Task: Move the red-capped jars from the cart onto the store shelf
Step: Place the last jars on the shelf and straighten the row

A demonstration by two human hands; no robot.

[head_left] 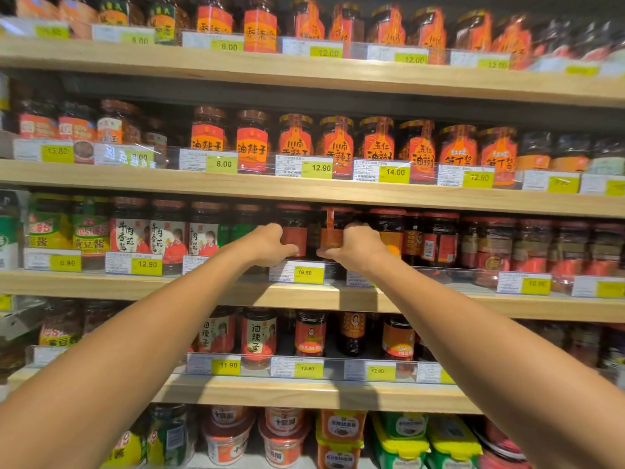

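Both forearms are stretched toward the store shelf (304,296) of pale, smooth wood at 12 o'clock. Two red-capped jars — dark glass, cylindrical, glossy orange labels — are being set there: the left hand (270,243) is clenched around one jar (293,231), the right hand (358,247) around another (333,228). No cart is visible — remaining stock cannot be judged.

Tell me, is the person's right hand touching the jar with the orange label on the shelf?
Touching. The head view shows the right hand wrapped around the side of the orange-labelled jar, fingers overlapping its label with no gap.
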